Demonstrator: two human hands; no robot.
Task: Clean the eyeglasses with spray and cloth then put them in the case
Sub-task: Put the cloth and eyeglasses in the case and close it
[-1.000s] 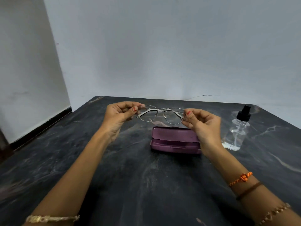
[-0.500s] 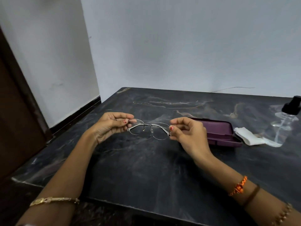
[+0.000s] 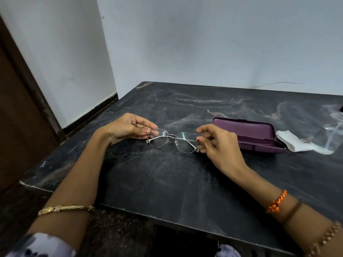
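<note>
Thin metal-framed eyeglasses [image 3: 171, 139] with folded temples are held low over the dark table, lenses facing me. My left hand [image 3: 128, 129] pinches their left end and my right hand [image 3: 219, 143] pinches their right end. To the right lies the purple glasses case [image 3: 248, 134], lid shut. A white cloth [image 3: 295, 140] is crumpled beside the case's right end. The clear spray bottle [image 3: 334, 127] stands at the right frame edge, its top cut off.
The dark marble table [image 3: 167, 182] ends in a front edge close to me and a left edge by a white wall. A brown door stands at the far left. A thin wire lies along the back wall.
The glasses have come down and toward me, away from above the case, to near the tabletop. My head turned left, so the case, cloth and bottle now sit at the right.
</note>
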